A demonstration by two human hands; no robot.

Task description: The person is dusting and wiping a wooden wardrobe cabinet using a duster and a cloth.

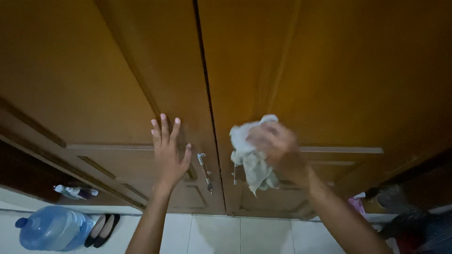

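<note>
I look down a brown wooden double-door cabinet. My left hand (pixel 168 153) lies flat on the left door (pixel 94 84), fingers spread, just left of its metal handle (pixel 205 171). My right hand (pixel 278 148) is blurred and grips a crumpled white cloth (pixel 252 157), pressed against the right door (pixel 339 80). The cloth hangs over the right door's handle (pixel 235 175), hiding most of it. A dark gap runs between the two doors.
A large blue water bottle (pixel 52 228) lies on the white tiled floor (pixel 245 235) at lower left, beside a pair of dark shoes (pixel 101 229). A small bottle (pixel 73 191) lies near the cabinet base. Bags and dark clutter (pixel 405 221) sit at lower right.
</note>
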